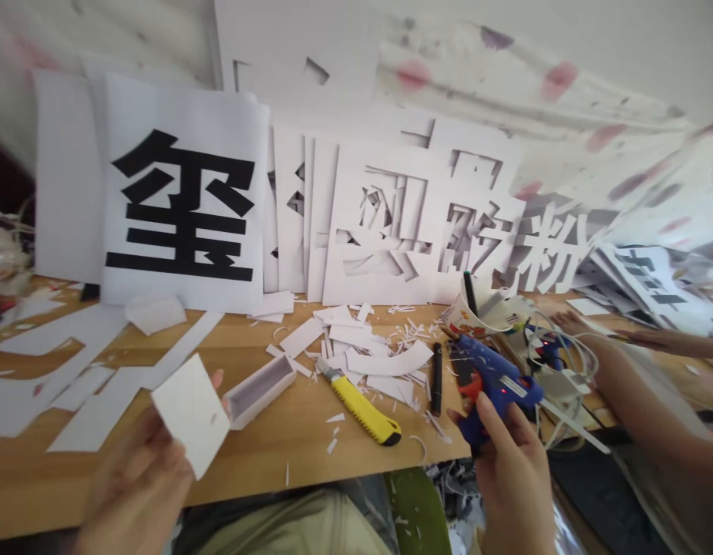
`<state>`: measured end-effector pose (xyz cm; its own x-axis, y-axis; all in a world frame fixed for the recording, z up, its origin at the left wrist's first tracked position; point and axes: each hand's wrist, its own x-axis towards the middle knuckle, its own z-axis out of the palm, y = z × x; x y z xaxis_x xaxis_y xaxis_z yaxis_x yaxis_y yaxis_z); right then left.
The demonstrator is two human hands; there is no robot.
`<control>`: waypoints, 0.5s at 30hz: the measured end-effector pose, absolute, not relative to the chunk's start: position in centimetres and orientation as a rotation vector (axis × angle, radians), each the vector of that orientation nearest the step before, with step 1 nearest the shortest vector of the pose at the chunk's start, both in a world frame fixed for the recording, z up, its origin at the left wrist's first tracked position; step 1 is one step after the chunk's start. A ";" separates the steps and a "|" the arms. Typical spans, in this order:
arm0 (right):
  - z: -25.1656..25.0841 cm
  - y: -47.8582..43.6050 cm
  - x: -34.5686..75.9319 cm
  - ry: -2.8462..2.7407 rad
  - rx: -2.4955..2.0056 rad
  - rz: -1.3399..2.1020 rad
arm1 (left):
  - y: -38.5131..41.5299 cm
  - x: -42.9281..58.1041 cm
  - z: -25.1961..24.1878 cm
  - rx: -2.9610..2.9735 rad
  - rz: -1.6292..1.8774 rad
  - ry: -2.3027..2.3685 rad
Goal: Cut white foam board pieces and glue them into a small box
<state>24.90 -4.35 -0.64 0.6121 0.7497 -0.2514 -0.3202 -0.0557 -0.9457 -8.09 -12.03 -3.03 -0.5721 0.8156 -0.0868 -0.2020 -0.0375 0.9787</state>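
Note:
Between the fingers of my left hand (pixel 142 478) is a small white foam board piece (pixel 194 420), tilted above the table's front edge. My right hand (pixel 506 462) grips a blue glue gun (pixel 495 381) with an orange-red trigger and a lit red light; its nozzle points left, and a pale stick comes out of its back. Just right of the left hand lies an open white box-shaped piece (pixel 260 393). A yellow utility knife (pixel 361 405) rests between my hands, beside a black marker (pixel 436 378).
White offcuts (pixel 373 351) litter the wooden table (pixel 234 478). Cut-out boards (pixel 385 223) and a sheet with a black character (pixel 183 208) lean at the back. A paper cup (pixel 477 308) holds tools. At right, another person's arms (pixel 639 385) reach in near tangled white cables (pixel 570 362).

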 end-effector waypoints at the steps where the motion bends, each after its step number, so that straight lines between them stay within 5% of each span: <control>1: -0.4 -4.4 24.5 -0.347 -1.338 0.935 | -12.0 -7.7 -2.9 0.572 1.682 1.411; 15: -1.4 -8.7 20.1 -0.710 -1.289 1.103 | -10.2 -3.4 -3.2 0.296 1.621 1.388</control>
<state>20.13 -8.68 -1.43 0.3565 0.9206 -0.1597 -0.2363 -0.0765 -0.9687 -3.39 -10.19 -3.23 -0.5217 0.7654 -0.3768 -0.4905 0.0923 0.8666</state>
